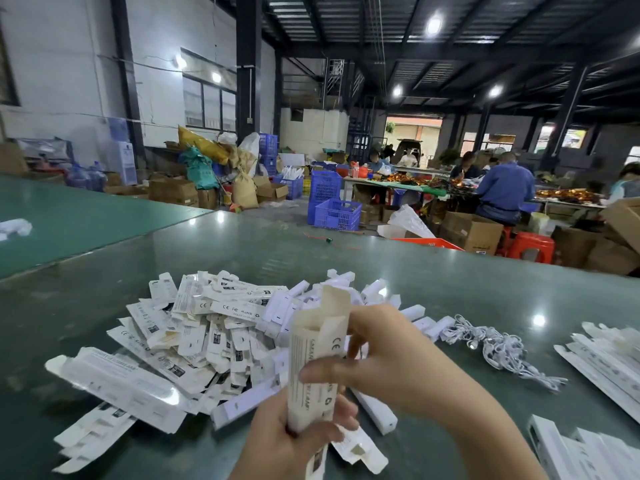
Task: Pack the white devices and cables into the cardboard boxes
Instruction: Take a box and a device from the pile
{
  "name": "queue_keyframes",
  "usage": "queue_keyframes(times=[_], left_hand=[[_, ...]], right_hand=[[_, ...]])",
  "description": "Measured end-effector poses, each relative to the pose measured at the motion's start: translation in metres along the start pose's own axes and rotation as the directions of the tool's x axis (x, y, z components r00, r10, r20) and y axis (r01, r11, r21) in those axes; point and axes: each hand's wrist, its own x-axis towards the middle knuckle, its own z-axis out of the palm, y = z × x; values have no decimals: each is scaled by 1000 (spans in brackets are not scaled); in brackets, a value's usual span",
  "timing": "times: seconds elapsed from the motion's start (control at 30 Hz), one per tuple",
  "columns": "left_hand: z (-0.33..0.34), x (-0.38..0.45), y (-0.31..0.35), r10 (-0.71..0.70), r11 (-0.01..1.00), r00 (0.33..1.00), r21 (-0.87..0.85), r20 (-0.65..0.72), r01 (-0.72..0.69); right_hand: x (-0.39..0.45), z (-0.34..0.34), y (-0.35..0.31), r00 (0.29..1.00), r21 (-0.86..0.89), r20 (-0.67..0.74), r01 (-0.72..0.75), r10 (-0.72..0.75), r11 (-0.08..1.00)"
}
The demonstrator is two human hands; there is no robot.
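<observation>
A narrow white cardboard box [317, 344] stands upright in front of me with its top flap open. My left hand [294, 434] grips its lower end from below. My right hand [384, 362] holds the box's upper part, thumb across the front and fingers curled round the right side. Behind it lies a big heap of flat and packed white boxes [194, 341]. White bar-shaped devices [375, 408] lie just right of my hands. A tangle of white cables [498, 348] rests on the table at the right.
The glossy green table [69, 306] stretches ahead. More white boxes [606, 362] and white devices [581, 452] lie at the right edge. Beyond the table are blue crates [337, 214], brown cartons [472, 230], red stools and seated workers at another table.
</observation>
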Motion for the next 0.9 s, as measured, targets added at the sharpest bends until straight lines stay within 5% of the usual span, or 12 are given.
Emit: queue_keyframes(times=[0.63,0.9], left_hand=[[-3,3,-2,-48,997,991,58,123,42],[-10,3,-17,4,994,1000,107,-24,-2]], right_hand=[[3,-8,8,971,115,-201,-109,131,987],[7,2,5,914,244,-368,-81,169,966]])
